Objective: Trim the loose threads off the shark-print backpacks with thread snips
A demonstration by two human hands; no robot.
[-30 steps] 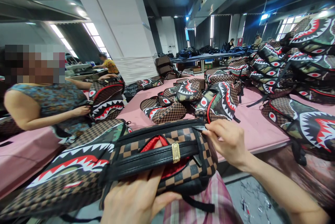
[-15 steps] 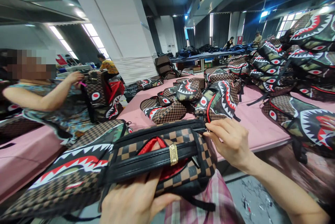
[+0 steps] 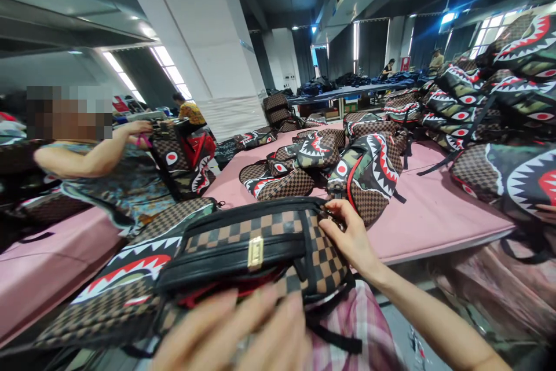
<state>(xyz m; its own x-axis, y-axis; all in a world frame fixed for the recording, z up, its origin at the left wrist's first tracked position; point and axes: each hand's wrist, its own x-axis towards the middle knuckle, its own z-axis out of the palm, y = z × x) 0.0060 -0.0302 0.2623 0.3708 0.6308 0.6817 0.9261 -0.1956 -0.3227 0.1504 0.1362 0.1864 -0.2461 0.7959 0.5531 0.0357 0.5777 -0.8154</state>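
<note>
A brown-and-black checkered backpack (image 3: 278,226) with a black handle strap and a gold metal plate (image 3: 256,252) lies in front of me, its handle end facing up. My right hand (image 3: 350,238) pinches at its upper right corner, around a small dark metal zipper pull partly hidden by the fingers. Blurred by motion, my left hand (image 3: 243,330) is in front of the near side with fingers spread, holding nothing visible. Red lining shows in the slot under the handle strap. The bag's shark-mouth front panel (image 3: 125,272) stretches off to the left.
Several shark-mouth backpacks (image 3: 365,171) lie on the pink table (image 3: 434,215), with a tall stack (image 3: 516,93) at the right. At the left, a co-worker (image 3: 117,174) handles another backpack (image 3: 174,157). A white pillar (image 3: 186,29) stands behind. A hand shows at the far right edge.
My left hand has come out of the red-lined opening, which has narrowed, and moved toward me. My right hand stays at the corner, its fingers shifted slightly left. The view has turned slightly left.
</note>
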